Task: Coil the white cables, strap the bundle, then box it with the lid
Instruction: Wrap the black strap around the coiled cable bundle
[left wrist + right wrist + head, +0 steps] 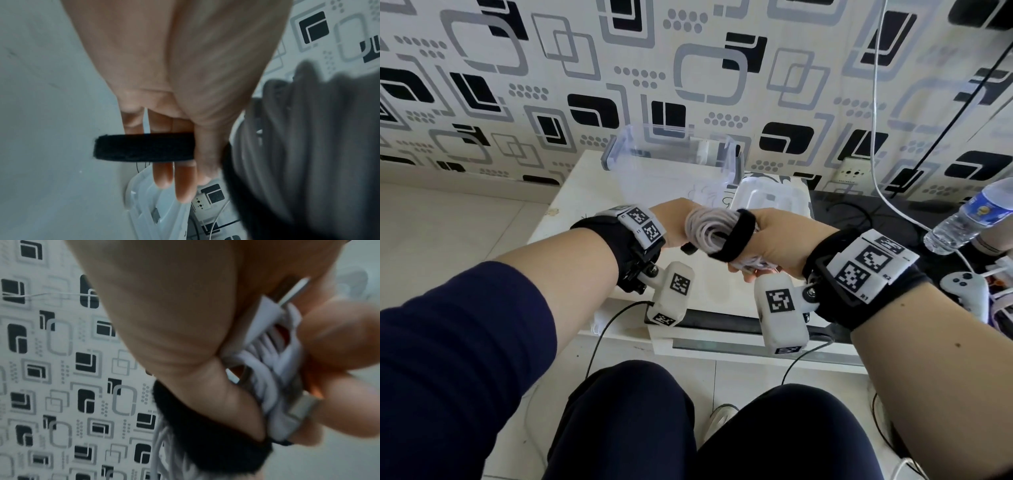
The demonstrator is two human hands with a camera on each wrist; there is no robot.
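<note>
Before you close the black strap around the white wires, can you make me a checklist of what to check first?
1. Cables coiled into one bundle: ok, loops lie together.
2. Right hand holds the bundle: ok, thumb and fingers curl round it.
3. Strap goes over the bundle: ok, it crosses the coil by the right thumb.
4. Left hand has the strap's free end: ok in the left wrist view, the end lies across the fingers.
5. Strap fastened: not ok, the end sticks out loose.
6. Box open and lid off: ok, lid lies beside the box.
</note>
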